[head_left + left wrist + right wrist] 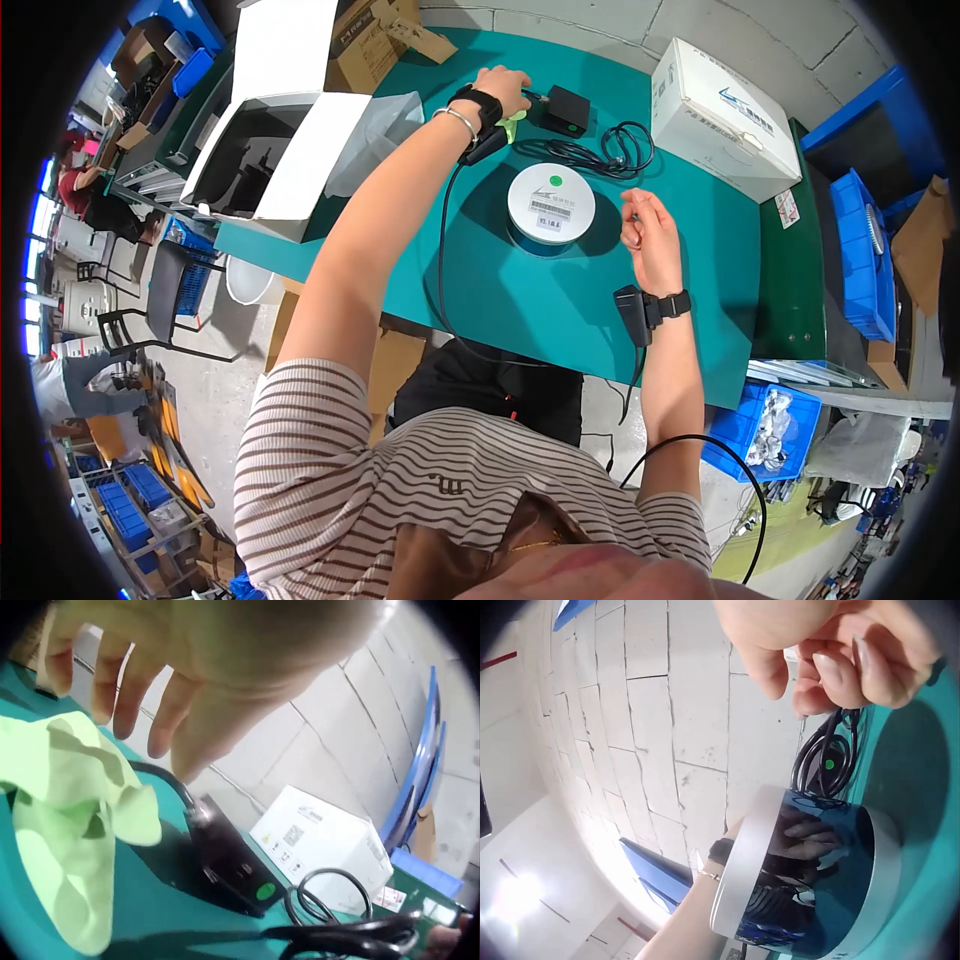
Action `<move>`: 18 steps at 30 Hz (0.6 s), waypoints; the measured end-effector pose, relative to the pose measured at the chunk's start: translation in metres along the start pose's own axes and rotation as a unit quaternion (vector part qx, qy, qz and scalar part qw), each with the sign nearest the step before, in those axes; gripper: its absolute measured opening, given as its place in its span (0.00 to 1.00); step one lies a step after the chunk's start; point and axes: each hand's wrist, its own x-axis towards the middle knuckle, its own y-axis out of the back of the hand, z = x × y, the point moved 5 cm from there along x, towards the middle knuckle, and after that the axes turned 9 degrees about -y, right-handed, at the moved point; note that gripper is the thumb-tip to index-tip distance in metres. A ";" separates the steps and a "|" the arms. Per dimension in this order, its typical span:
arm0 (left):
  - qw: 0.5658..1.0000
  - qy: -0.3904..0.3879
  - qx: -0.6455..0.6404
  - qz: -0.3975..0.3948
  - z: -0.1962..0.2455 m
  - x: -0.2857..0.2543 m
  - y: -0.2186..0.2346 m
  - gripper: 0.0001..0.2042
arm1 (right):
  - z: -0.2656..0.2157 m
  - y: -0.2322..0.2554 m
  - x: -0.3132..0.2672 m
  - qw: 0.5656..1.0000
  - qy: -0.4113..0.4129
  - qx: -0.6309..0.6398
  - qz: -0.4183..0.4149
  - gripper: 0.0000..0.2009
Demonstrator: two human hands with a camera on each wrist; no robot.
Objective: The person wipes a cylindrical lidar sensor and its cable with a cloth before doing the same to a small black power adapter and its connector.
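Observation:
My left hand [500, 88] reaches across the table beside a black power adapter [566, 110]. In the left wrist view its fingers hang loosely above a crumpled pale green cloth [67, 787] and the adapter's cord. Nothing shows in its grasp. My right hand [652, 240] hovers with loosely bent fingers, holding nothing, just right of a round device [550, 203]. The device has a white top with a green dot and labels; the right wrist view shows its dark glossy side band [817, 870]. A coiled black cable [610, 155] lies behind it.
An open white box [250, 160] with dark contents stands on the left, next to a translucent plastic bag [375, 145]. A closed white box [725, 120] sits at the back right. Cardboard boxes [370, 50] stand behind. A blue bin [765, 430] is below the table's right side.

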 end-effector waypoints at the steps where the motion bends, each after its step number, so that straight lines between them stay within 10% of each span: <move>1: 0.999 0.044 0.028 -0.014 -0.004 -0.002 0.003 0.22 | 0.001 -0.001 0.000 1.000 -0.001 0.004 -0.004 0.12; 8: 0.993 0.077 -0.081 -0.041 -0.076 -0.021 0.014 0.21 | 0.001 0.000 0.001 1.000 -0.003 0.011 0.004 0.12; 18: 0.996 0.017 -0.084 -0.018 -0.052 -0.043 0.018 0.23 | 0.004 0.003 0.003 1.000 -0.008 0.006 0.028 0.12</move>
